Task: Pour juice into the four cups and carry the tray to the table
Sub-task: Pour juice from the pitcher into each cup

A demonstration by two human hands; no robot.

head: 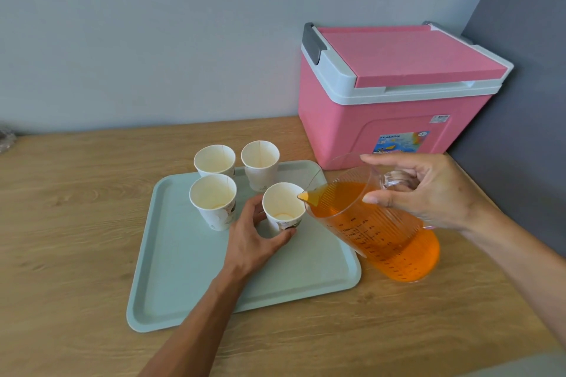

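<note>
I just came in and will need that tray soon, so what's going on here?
A person is about to pour orange juice. The left hand grips the nearest paper cup on the mint-green tray, while the right hand holds a clear measuring pitcher by its handle, tilted so juice sits at the spout over that cup's rim. No stream shows yet, and the other three cups look unfilled. A closed pink cooler stands behind.

Four cups [249, 182] stand in a cluster on the far part of the tray [190, 269], which lies on the worktop [67, 223]. The tilted jug [376, 223] is at the tray's right edge, its spout over the near right cup [283, 208]. The cooler box [395, 95] stands behind the jug, in the corner.
</note>
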